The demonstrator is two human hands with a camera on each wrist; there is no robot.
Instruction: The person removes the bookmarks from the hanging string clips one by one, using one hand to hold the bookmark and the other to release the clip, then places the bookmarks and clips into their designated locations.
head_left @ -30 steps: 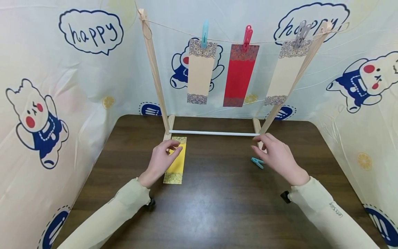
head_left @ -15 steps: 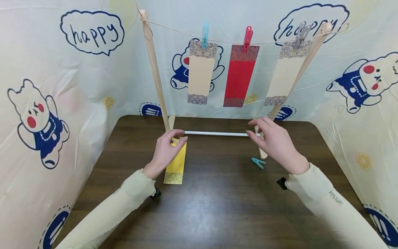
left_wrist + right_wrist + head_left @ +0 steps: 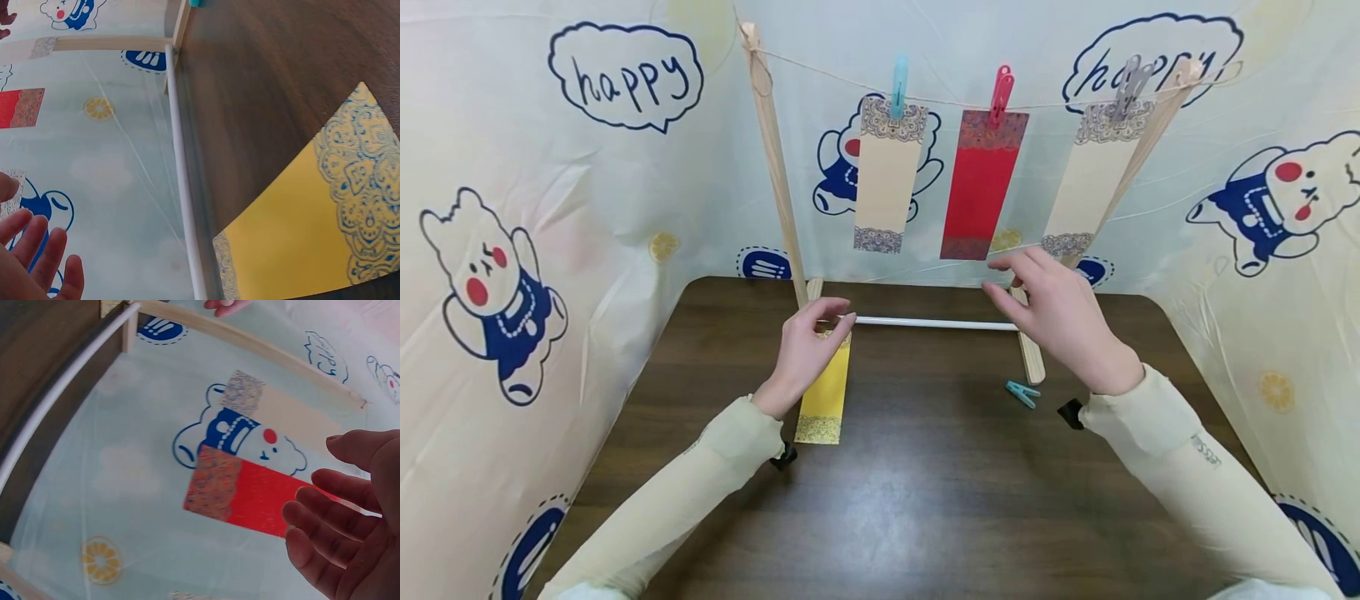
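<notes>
My left hand (image 3: 805,350) hovers above the upper end of a yellow patterned paper strip (image 3: 824,392) lying on the table, its fingers loosely bent around nothing. Higher up, my right hand (image 3: 1056,312) is raised in front of the wooden frame's right side, below the red strip (image 3: 262,497), with relaxed fingers and nothing in them. From a string hang a beige strip (image 3: 890,179) under a blue clothespin (image 3: 898,87), the red strip under a red clothespin (image 3: 1001,96), and a cream strip (image 3: 1097,179) under a grey clothespin (image 3: 1129,87).
A loose teal clothespin (image 3: 1022,393) lies on the dark table (image 3: 910,483) at the right. The wooden frame has a left post (image 3: 773,158) and a white crossbar (image 3: 932,322) low between its feet. Behind hangs a printed cloth (image 3: 617,183).
My right hand has risen up and slightly left, away from the teal clothespin. My left hand has moved a little up and right above the yellow strip. The hanging strips stay on the string.
</notes>
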